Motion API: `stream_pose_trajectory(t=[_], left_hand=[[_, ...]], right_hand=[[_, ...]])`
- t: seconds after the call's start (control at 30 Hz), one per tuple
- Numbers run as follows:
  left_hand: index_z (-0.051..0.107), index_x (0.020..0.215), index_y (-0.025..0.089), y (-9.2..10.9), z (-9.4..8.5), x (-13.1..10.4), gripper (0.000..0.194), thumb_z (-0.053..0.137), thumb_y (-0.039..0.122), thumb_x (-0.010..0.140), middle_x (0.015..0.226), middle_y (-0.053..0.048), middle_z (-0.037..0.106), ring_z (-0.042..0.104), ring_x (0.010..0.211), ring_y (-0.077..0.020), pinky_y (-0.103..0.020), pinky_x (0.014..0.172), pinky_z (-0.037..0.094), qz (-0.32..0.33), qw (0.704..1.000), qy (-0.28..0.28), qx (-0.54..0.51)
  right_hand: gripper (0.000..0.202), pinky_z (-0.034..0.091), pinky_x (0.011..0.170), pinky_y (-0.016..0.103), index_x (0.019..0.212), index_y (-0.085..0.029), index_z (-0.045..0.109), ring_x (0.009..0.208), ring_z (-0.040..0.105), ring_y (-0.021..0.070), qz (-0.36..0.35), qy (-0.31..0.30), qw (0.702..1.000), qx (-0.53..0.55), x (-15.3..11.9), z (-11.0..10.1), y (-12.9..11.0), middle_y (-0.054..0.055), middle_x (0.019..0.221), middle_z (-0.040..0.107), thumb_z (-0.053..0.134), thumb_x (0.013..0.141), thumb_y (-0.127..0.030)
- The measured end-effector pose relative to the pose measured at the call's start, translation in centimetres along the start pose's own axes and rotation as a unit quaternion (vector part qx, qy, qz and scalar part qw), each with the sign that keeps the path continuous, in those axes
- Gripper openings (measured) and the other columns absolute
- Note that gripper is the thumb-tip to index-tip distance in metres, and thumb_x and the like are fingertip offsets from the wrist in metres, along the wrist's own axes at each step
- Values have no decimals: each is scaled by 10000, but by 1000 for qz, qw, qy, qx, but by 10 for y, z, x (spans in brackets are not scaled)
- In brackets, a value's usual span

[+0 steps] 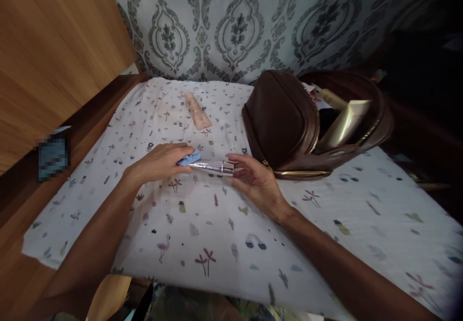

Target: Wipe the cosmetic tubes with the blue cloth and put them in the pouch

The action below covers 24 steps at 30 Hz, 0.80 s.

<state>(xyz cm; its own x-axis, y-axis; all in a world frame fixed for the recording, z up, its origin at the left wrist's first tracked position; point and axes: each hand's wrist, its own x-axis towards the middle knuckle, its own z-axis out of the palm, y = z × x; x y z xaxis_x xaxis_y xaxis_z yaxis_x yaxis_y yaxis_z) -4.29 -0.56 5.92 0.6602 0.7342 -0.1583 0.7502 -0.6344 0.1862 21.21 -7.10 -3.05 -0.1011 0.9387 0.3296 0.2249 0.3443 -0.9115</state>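
Note:
Over the middle of the patterned cloth, a shiny silver tube (210, 166) lies level between my hands. My left hand (161, 161) is closed on a crumpled blue cloth (189, 158), which is pressed round the tube's left end. At the other end, the thumb and fingertips of my right hand (258, 179) pinch the tube's silver cap (227, 168). Beyond the hands, a peach-coloured tube (197, 111) rests on the sheet. Part of the blue cloth is hidden in my left palm.
A brown leather bag (278, 113) stands unzipped at the right, with a gold tube (345, 124) and other items sticking out. White printed fabric (202, 234) covers the surface. A wooden panel (61, 46) rises at the left, and a patterned curtain-like backdrop (238, 27) hangs behind.

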Motion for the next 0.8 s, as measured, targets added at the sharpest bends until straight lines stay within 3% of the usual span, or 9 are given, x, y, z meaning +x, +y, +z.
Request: stream_pose_trajectory(t=[0.13,0.33,0.47,0.57,0.63,0.7,0.8], left_hand=[[558,934,213,2,0,1,178,567,389,960,921,-22,614,577,801,-198,-280,636,343,0,1000,-10,8],[587,997,207,0,1,0,200,558,404,980,968,-29,620,593,835,-198,-275,649,369,14,999,-2,33],[592,1176,206,7,6,0,315,505,459,1010,1076,-64,619,610,931,-216,-294,715,441,62,991,105,61],[564,1267,175,25,19,3,426,431,506,1034,1131,-112,625,601,979,-240,-341,784,482,132,962,217,98],[555,1283,155,39,30,7,408,403,457,1054,1143,-128,634,595,1025,-254,-375,842,487,180,944,249,124],[557,1285,142,47,38,9,369,386,386,1068,1140,-131,641,592,1066,-263,-397,878,481,206,938,236,149],[581,1281,149,42,38,10,352,404,362,1063,1130,-123,641,601,1061,-264,-399,872,483,188,954,176,154]], right_hand=[[592,586,730,357,1263,-243,630,911,686,230,41,2,999,-10,0,-2,0,97,1126,702,784,776,-544],[377,508,626,308,1047,-199,716,705,643,186,63,-20,995,-76,1,-4,-5,39,819,711,706,834,-509],[344,508,644,298,1002,-179,715,721,641,180,72,-11,996,-52,2,-4,-8,38,813,705,672,859,-489],[330,511,645,298,944,-172,716,708,639,176,78,-22,996,-33,2,-4,-9,38,792,705,661,866,-489],[323,521,666,308,932,-173,717,715,644,179,78,-31,996,-23,2,-3,-10,40,801,714,653,868,-484],[326,529,683,317,942,-175,720,732,649,183,82,-35,996,-19,2,-3,-9,44,818,721,656,863,-485],[371,527,650,308,938,-173,724,708,637,180,99,-29,994,-20,2,-4,-8,39,786,704,693,831,-526]])
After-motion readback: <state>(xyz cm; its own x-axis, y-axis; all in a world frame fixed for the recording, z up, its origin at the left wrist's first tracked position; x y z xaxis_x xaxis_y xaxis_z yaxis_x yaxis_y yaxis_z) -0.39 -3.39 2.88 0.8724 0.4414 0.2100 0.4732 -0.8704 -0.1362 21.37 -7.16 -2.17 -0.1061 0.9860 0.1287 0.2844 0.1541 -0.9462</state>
